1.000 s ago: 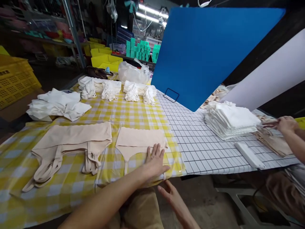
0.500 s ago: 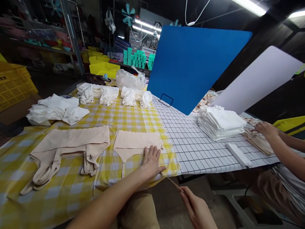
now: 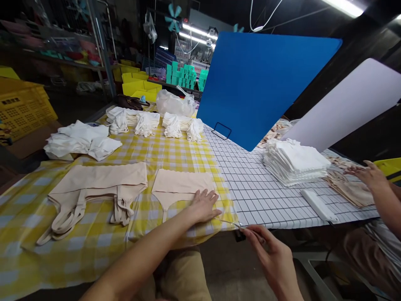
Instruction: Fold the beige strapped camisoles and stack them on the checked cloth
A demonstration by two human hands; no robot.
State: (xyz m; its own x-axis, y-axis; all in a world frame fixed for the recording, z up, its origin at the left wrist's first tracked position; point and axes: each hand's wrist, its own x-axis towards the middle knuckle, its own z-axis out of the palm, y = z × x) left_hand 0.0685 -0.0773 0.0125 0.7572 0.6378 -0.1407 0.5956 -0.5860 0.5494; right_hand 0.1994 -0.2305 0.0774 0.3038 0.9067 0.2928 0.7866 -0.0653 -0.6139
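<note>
A beige undergarment [image 3: 181,186] lies flat on the yellow checked tablecloth [image 3: 103,246]. My left hand [image 3: 203,205] presses flat on its lower right part, fingers spread. My right hand [image 3: 272,255] is off the table's front edge and pinches a thin beige strap [image 3: 230,223] that stretches from under my left hand. A stack of similar beige garments [image 3: 97,190] lies to the left.
Piles of white garments [image 3: 81,140] and bundles [image 3: 147,123] sit at the back. A blue board [image 3: 266,83] and a white board [image 3: 347,104] stand on the gridded surface [image 3: 250,188]. Another person's hand [image 3: 368,173] rests on beige pieces beside a white stack [image 3: 294,161].
My right hand rose from below the table edge, took the strap and pulled it out to the right, level with the edge. My left hand stayed on the garment.
</note>
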